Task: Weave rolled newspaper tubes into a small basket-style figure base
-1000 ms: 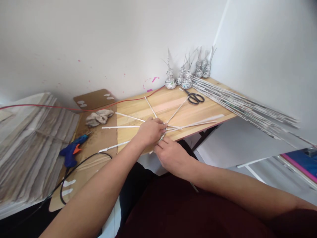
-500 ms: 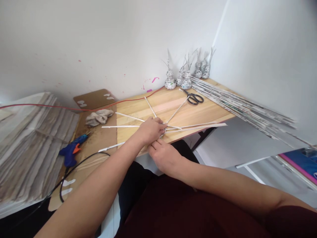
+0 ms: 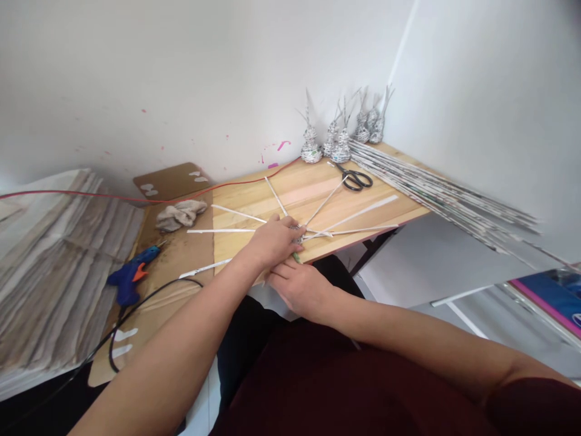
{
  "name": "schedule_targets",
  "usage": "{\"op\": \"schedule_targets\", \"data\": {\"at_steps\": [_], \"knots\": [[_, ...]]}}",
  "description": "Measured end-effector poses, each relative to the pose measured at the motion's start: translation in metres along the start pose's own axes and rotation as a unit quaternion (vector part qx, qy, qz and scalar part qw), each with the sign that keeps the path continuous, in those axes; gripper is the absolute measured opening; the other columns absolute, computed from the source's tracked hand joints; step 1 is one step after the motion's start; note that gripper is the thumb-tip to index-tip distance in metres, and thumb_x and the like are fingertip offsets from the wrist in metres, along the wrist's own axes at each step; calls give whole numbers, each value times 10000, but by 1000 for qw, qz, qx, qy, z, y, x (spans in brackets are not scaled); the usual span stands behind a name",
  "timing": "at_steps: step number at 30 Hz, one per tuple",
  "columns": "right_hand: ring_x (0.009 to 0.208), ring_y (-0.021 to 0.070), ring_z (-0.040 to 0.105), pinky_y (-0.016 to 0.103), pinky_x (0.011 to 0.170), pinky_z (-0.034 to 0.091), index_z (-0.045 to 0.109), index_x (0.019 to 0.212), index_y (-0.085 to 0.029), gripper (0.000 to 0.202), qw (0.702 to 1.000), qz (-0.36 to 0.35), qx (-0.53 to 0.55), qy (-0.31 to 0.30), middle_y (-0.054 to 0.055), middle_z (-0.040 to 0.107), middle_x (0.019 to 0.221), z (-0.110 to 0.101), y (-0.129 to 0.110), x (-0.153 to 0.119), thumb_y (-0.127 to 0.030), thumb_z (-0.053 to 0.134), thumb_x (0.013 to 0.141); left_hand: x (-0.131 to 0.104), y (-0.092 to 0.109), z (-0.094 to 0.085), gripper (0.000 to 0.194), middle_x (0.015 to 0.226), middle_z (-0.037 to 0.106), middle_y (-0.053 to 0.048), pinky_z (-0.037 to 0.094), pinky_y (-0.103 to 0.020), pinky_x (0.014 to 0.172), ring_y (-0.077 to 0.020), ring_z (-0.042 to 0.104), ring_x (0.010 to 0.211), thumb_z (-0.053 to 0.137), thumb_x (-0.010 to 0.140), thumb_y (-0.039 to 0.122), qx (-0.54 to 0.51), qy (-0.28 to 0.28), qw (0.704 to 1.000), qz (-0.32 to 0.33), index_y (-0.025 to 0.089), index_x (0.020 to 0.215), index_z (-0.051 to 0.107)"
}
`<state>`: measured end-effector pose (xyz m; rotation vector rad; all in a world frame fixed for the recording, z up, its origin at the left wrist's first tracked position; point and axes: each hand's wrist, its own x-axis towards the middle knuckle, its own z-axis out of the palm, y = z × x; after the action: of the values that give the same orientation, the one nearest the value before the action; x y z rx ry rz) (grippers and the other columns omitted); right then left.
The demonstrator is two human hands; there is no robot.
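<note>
Near the table's front edge lies a small woven paper base (image 3: 298, 234), with white paper sticks (image 3: 239, 213) fanning out from it. My left hand (image 3: 276, 241) lies over its left part, fingers closed on it, thumb and fingertips at the centre. Just below, at the table edge, my right hand (image 3: 302, 289) is closed with its fingertips pinched by the base. A bit of greenish printed paper strip shows between the two hands. My left hand hides part of the weave, and the right fingertips are partly covered.
Black-handled scissors (image 3: 356, 180) lie behind the base. Several woven paper figures (image 3: 311, 147) stand along the wall, beside a bundle of long paper sticks (image 3: 422, 184). At left are a blue glue gun (image 3: 131, 275), a crumpled cloth (image 3: 180, 215) and a tall paper stack (image 3: 68, 272).
One long white stick at the right has swung away from the table's front edge, toward the back. My right hand has shifted slightly left and down; my left hand stays on the base.
</note>
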<state>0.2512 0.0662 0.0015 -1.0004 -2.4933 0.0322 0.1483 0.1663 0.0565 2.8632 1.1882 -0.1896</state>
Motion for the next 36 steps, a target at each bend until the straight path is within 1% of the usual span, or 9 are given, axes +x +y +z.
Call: {"op": "schedule_targets", "data": {"at_steps": [4, 8, 10, 14, 18, 23, 28, 32, 36], "knots": [[1014, 200, 579, 376, 915, 466, 650, 1074, -186, 223, 997, -7, 67, 46, 90, 678, 1040, -15, 12, -28, -171, 485, 924, -1, -1, 3, 428, 1311, 555, -39, 459, -346, 840, -259, 494, 1099, 582, 870, 442, 4, 11, 1000, 9, 347, 1287, 562], [1002, 197, 587, 395, 948, 439, 679, 1015, -216, 207, 987, 97, 57, 118, 66, 695, 1036, -42, 39, -54, -168, 506, 913, -1, -2, 6, 426, 1306, 560, -27, 453, -347, 846, -261, 494, 1102, 580, 871, 444, 2, 20, 1000, 14, 362, 1289, 555], [1029, 214, 582, 398, 965, 416, 679, 1027, -184, 209, 982, 146, 10, 120, 90, 694, 1041, -53, 56, -59, -178, 504, 913, -1, -2, 7, 417, 1310, 558, -23, 449, -346, 854, -258, 496, 1101, 575, 876, 438, 2, 25, 1000, 11, 369, 1287, 552], [1097, 260, 543, 418, 968, 365, 664, 1093, -150, 255, 976, 192, -74, 67, 127, 666, 1156, -61, 82, -57, -207, 503, 905, -2, 0, 7, 425, 1318, 552, -29, 438, -346, 887, -250, 498, 1097, 562, 887, 417, 6, 18, 1000, 11, 357, 1307, 537], [971, 238, 571, 375, 905, 366, 665, 1050, -169, 219, 975, 212, -62, 34, 91, 703, 1035, -53, 92, -46, -256, 540, 893, -3, 0, 7, 435, 1334, 541, -26, 440, -346, 876, -256, 494, 1097, 542, 897, 406, 12, 21, 1000, 11, 358, 1328, 517], [894, 195, 586, 300, 829, 384, 675, 1014, -174, 228, 975, 223, -18, 18, 69, 696, 943, -50, 95, -31, -213, 469, 923, -3, -1, 8, 428, 1341, 538, -17, 434, -349, 901, -257, 485, 1096, 540, 895, 421, 6, 18, 1000, 8, 352, 1317, 533], [825, 165, 595, 253, 724, 383, 696, 966, -203, 212, 964, 264, 12, -13, 44, 677, 911, -55, 97, -25, -179, 507, 873, -3, -3, 11, 428, 1338, 544, -10, 445, -359, 878, -263, 482, 1080, 529, 899, 438, 2, 31, 999, 9, 367, 1320, 534], [767, 160, 577, 249, 678, 356, 695, 875, -196, 191, 966, 256, 20, -38, 42, 655, 821, -56, 91, -24, -229, 507, 888, -5, -4, 12, 425, 1326, 554, 2, 456, -351, 827, -269, 482, 1078, 519, 906, 426, -2, 41, 999, 13, 393, 1330, 522], [742, 166, 569, 257, 652, 333, 683, 897, -196, 181, 963, 255, 18, -88, 52, 650, 821, -63, 81, -22, -284, 525, 889, -6, -4, 12, 409, 1325, 556, 10, 456, -336, 814, -256, 485, 1075, 525, 907, 417, -11, 45, 999, 11, 416, 1317, 534]]}}
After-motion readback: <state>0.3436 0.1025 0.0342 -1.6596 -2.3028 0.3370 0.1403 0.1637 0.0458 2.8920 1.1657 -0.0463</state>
